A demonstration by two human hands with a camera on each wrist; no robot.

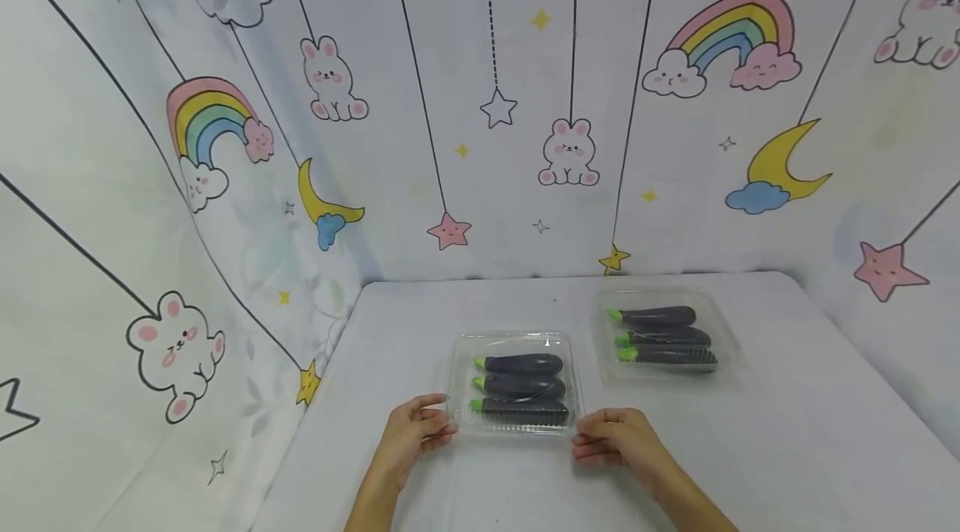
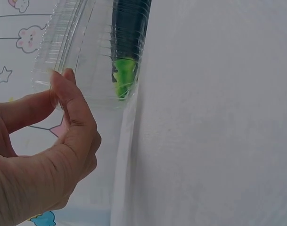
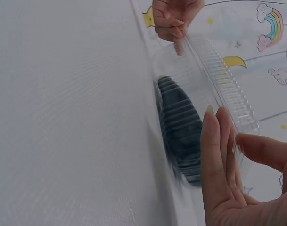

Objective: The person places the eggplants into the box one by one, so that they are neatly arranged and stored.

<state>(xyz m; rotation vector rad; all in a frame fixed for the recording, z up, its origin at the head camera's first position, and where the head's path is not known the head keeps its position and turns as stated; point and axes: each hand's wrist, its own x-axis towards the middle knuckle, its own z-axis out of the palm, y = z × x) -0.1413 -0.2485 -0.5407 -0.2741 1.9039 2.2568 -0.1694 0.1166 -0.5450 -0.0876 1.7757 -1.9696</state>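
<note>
A clear plastic clamshell box (image 1: pixel 463 348) with three dark purple eggplants (image 1: pixel 525 387) side by side is at the front middle of the white table. The eggplants' green stem ends point left. My left hand (image 1: pixel 412 436) pinches the box's rim at the near left corner, thumb and fingertips meeting there in the left wrist view. At the near right corner my right hand (image 1: pixel 618 440) has its thumb on one side of the rim and its fingers on the other. Ribbed plastic walls (image 3: pixel 233 94) partly blur the nearest eggplant.
A second clear clamshell box (image 1: pixel 660 297), also with three eggplants (image 1: pixel 660 338), lies farther back to the right on the white tabletop (image 1: pixel 810 432). White cloth printed with rabbits, stars and rainbows (image 1: pixel 738 36) hangs behind the table and along its left side.
</note>
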